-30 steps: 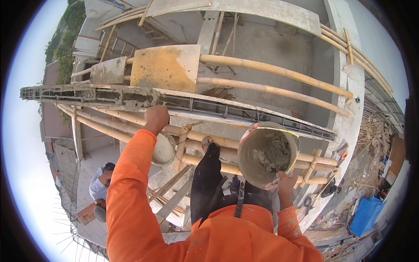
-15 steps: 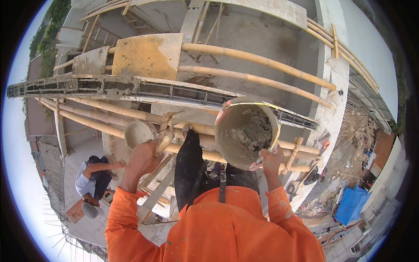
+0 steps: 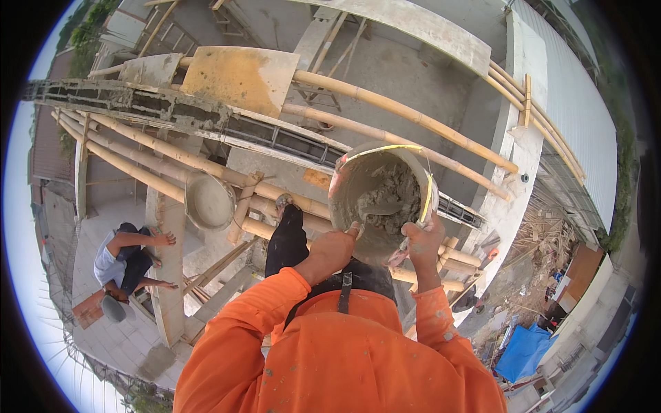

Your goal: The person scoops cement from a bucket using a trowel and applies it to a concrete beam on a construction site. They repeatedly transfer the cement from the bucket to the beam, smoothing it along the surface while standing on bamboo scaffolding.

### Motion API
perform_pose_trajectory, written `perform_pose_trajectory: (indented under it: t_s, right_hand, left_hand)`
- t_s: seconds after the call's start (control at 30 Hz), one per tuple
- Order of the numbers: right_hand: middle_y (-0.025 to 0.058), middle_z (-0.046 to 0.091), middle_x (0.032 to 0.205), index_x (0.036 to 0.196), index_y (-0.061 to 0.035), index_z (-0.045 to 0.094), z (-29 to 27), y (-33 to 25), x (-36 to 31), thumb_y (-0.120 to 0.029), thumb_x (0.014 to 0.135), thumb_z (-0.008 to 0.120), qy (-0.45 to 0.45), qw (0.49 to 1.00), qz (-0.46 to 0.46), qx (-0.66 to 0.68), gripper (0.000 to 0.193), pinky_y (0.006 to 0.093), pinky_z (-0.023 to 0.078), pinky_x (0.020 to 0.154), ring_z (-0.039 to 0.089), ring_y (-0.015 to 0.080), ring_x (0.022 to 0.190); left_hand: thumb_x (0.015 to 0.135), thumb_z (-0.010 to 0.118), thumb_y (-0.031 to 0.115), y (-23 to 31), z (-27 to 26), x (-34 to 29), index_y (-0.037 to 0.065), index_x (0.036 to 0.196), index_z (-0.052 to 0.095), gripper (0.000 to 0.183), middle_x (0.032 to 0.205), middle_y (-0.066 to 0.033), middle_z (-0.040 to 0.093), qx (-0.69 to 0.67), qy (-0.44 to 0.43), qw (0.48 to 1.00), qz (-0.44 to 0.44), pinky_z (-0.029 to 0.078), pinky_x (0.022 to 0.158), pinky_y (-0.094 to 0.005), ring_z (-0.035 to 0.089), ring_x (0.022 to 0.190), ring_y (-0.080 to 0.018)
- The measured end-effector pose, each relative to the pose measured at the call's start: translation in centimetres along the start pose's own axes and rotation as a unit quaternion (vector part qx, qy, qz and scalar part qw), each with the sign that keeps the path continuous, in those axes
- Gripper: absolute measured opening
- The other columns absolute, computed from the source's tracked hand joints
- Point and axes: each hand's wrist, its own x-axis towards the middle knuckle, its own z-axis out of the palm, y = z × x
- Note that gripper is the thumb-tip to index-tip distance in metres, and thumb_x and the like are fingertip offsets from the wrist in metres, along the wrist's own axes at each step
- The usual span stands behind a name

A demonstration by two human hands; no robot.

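Note:
My left hand is closed around the handle of a trowel, its mortar-coated blade dipping into a bucket. Wet grey mortar lies inside. At the bucket's near right side, my right hand grips the rim and tilts the mouth toward me. A second, smaller bucket with pale grey residue sits to the left by the bamboo poles. My foot rests on the bamboo between the two containers.
Bamboo poles run beneath me beside a long formwork beam with exposed rebar and partly filled concrete. A yellowish board leans beyond it. Another person crouches below at left. A blue tarp and rubble lie far below at right.
My left hand has swung right from beside the smaller bucket, bringing the trowel into the mortar bucket. My right hand still grips the bucket. The view has turned slightly.

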Motion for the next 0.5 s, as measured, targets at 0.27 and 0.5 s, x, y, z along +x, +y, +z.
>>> perform_pose_trajectory:
  t_s: [0.27, 0.5]
  right_hand:
    - [-0.0004, 0.046, 0.061, 0.075, 0.0022, 0.054, 1.7, 0.0, -1.4, -0.007, 0.064, 0.061, 0.039, 0.998, -0.051, 0.005, 0.016, 0.0275, 0.037, 0.052, 0.041, 0.0084, 0.058]
    - [0.0052, 0.044, 0.056, 0.069, 0.0013, 0.049, 1.7, 0.9, -1.9, -0.005, 0.064, 0.061, 0.036, 0.997, -0.057, -0.044, 0.014, 0.0325, 0.036, 0.049, 0.041, 0.0129, 0.053]
  left_hand:
    - [0.084, 0.049, 0.008, -0.1, -0.9, 4.4, -0.001, 0.123, 0.048, 0.041, 0.092, -0.0244, 0.065, -0.057, 0.045, 0.994, -0.080, 0.052, 0.073, -0.0446, 0.065, 0.087, -0.0364]
    - [0.079, 0.052, 0.009, -1.1, -7.9, 1.2, -0.003, 0.116, 0.054, 0.039, 0.094, -0.0242, 0.066, 0.038, 0.079, 0.991, -0.103, 0.052, 0.076, -0.0439, 0.065, 0.090, -0.0360]
